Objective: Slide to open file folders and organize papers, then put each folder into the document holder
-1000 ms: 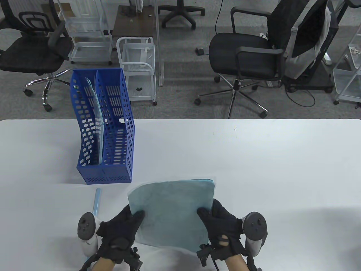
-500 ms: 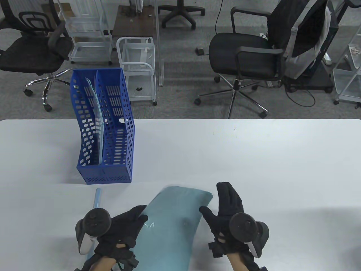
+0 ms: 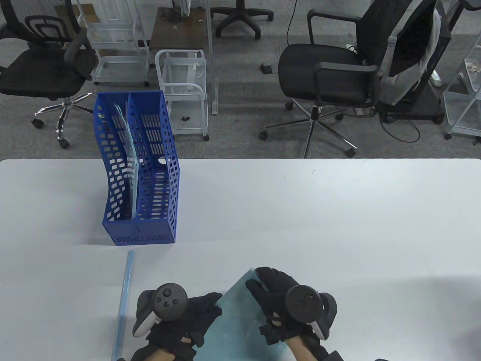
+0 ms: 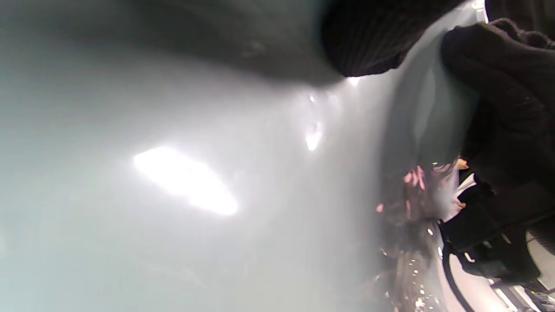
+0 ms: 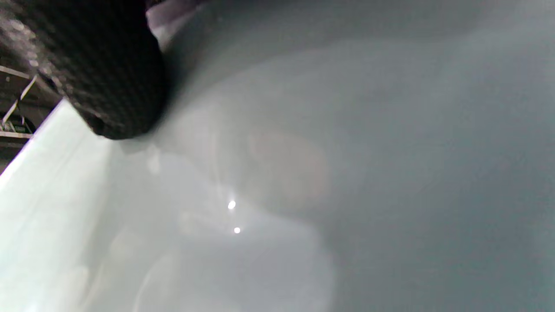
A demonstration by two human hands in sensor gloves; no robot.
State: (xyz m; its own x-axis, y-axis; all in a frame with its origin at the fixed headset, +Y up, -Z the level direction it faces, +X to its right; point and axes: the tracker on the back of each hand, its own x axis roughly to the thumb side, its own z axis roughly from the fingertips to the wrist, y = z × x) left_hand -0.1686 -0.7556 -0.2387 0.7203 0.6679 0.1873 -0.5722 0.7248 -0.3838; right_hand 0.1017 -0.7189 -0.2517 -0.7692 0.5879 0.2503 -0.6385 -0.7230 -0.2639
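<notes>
Gripping one teal folder (image 3: pixel 240 323), both hands: left hand (image 3: pixel 188 323), right hand (image 3: pixel 276 297). Document holder (image 3: pixel 141 169) beyond, one folder inside; slide bar (image 3: pixel 126 293) between.

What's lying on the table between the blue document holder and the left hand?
In the table view, only the light-blue slide bar, beside the left hand, below the document holder; otherwise bare table.
</notes>
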